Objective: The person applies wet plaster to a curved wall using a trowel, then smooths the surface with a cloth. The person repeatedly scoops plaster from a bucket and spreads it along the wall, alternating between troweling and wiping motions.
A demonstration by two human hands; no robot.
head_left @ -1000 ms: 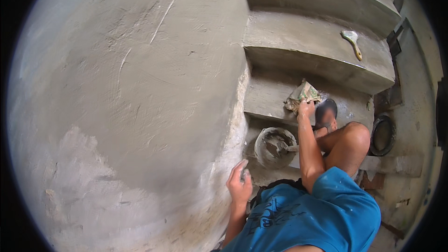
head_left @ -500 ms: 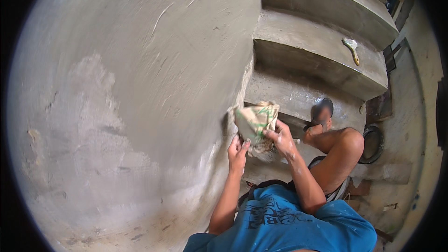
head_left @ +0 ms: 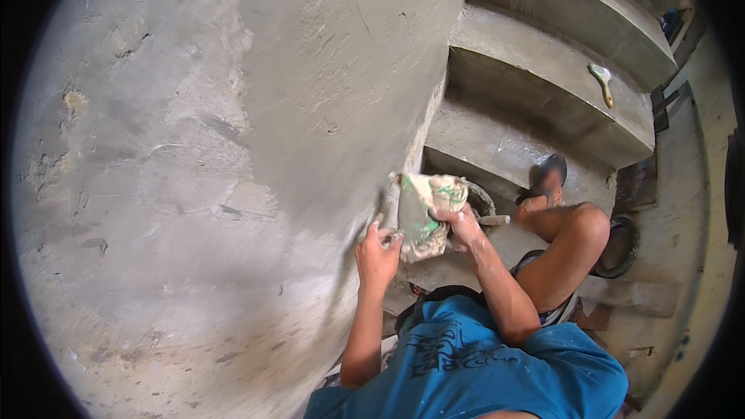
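holding a crumpled cream-and-green bag (head_left: 419, 213) over the stairs (head_left: 485, 136), near a grey plastered wall (head_left: 310, 109), pinched at its right side between thumb and fingers of the right hand (head_left: 466, 229). with the left hand (head_left: 377, 256) loosely curled at the bag's lower left edge; cannot tell if pinching it. partly hiding a round bucket (head_left: 487, 200) behind. showing a paintbrush (head_left: 601, 84) on a higher step (head_left: 535, 43), upper right.

From here the wall (head_left: 310, 116) is matt plaster, scratched and pitted, the steps (head_left: 535, 87) smoother cement with faint shine, the bag (head_left: 421, 216) crumpled and papery, the shirt (head_left: 504, 372) dull cloth.
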